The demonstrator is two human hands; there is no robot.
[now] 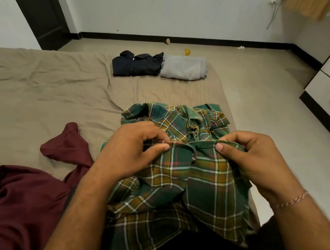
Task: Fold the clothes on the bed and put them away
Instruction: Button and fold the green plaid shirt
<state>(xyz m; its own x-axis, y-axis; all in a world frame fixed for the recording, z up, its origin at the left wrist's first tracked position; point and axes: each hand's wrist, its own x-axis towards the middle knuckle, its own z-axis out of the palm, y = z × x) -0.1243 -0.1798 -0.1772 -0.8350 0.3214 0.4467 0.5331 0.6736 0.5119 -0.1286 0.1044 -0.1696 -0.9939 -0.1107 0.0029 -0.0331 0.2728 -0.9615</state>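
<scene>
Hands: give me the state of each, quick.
Left hand: pinching an edge of the plaid shirt.
Right hand: pinching the same edge further along.

plaid shirt (196, 182): soft woven cloth, matt | bed sheet (34, 87): wrinkled matt cloth | desk (310, 1): wood

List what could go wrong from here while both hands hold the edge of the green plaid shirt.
1. The green plaid flannel shirt is bunched, its collar end crumpled on the tan bedsheet; folding now may lock in creases.
2. The left hand and right hand only pinch one edge, so it could slip.
3. The loose maroon garment lies close and could get caught up.
</scene>
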